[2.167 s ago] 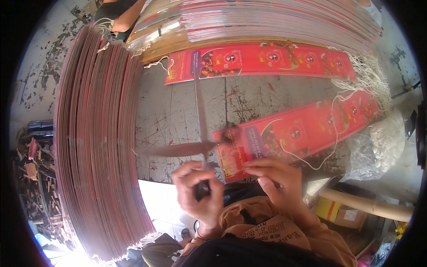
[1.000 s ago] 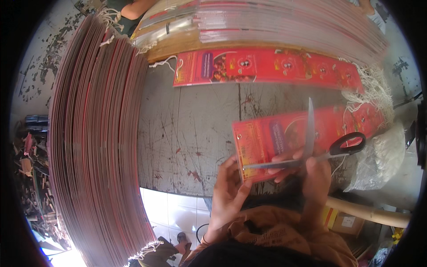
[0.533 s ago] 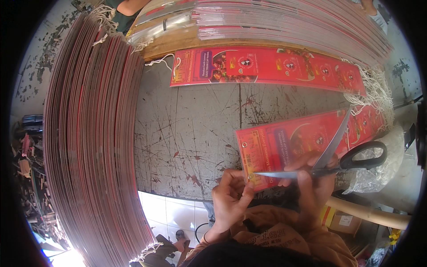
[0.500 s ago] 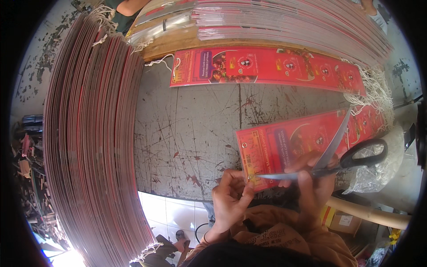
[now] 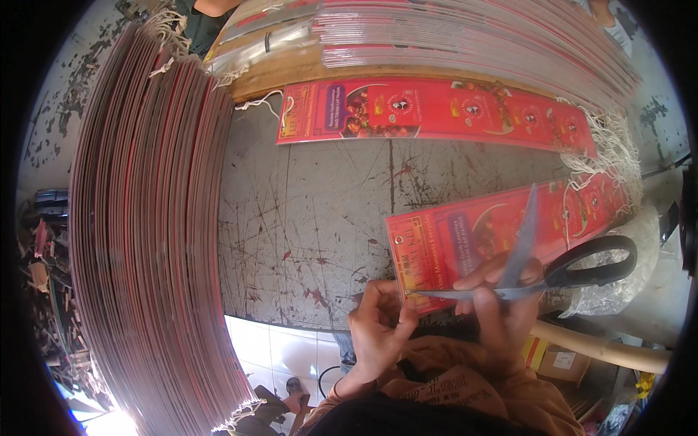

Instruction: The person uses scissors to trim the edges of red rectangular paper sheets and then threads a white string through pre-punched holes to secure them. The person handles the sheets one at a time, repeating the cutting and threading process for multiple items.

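Note:
A long red printed strip (image 5: 436,240) in a clear glossy cover lies slanted at the table's near right. My left hand (image 5: 379,323) pinches its near left corner between thumb and fingers. Held in my right hand (image 5: 502,301) are black-handled scissors (image 5: 521,240), gripped around the blades with the handle pointing right. Their blades are spread: one reaches leftward to the eyelet at the pinched corner, the other points up over the strip. A second red strip (image 5: 440,109) rests farther back, with a white cord at its left end.
A tall row of stacked strips (image 5: 153,218) runs down the left side. More clear-covered strips (image 5: 451,36) are piled at the back. Tangled white cords (image 5: 614,145) hang at the right, above a crumpled plastic bag (image 5: 632,272). The grey tabletop (image 5: 313,211) is scratched.
The scissors' upper blade has swung leftward, and the lower blade's tip has shifted slightly left. My right hand has turned a little with them. My left hand keeps its pinch.

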Demonstrator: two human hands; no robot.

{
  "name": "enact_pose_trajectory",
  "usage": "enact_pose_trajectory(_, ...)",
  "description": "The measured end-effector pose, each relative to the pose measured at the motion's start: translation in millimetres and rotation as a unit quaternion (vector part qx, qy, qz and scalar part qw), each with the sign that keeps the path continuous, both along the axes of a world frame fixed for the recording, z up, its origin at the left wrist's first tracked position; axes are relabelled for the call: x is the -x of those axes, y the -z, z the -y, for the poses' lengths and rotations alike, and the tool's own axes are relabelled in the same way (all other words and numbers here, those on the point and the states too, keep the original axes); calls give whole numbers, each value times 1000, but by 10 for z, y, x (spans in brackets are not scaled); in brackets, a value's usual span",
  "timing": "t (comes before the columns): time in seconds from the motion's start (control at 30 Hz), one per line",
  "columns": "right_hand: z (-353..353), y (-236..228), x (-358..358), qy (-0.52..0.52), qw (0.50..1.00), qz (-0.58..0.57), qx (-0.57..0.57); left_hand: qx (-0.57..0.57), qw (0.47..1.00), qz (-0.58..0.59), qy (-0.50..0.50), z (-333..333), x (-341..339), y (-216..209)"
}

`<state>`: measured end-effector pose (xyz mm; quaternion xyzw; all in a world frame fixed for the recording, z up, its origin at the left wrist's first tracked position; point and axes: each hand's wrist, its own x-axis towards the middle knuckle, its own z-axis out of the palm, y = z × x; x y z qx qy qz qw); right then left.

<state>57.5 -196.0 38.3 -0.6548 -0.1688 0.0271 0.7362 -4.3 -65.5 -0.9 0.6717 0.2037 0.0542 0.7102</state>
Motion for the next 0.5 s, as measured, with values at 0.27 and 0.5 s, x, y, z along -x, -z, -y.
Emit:
enact_pose_trajectory(0.27, -76, 10, -81, 6, 987, 3, 162, -63, 998, -20, -21, 56, -33, -3)
enact_pose_trajectory(0.5, -156, -73, -136, -63, 935, 181, 299, -105, 994, -8, -41, 78, -13, 33)
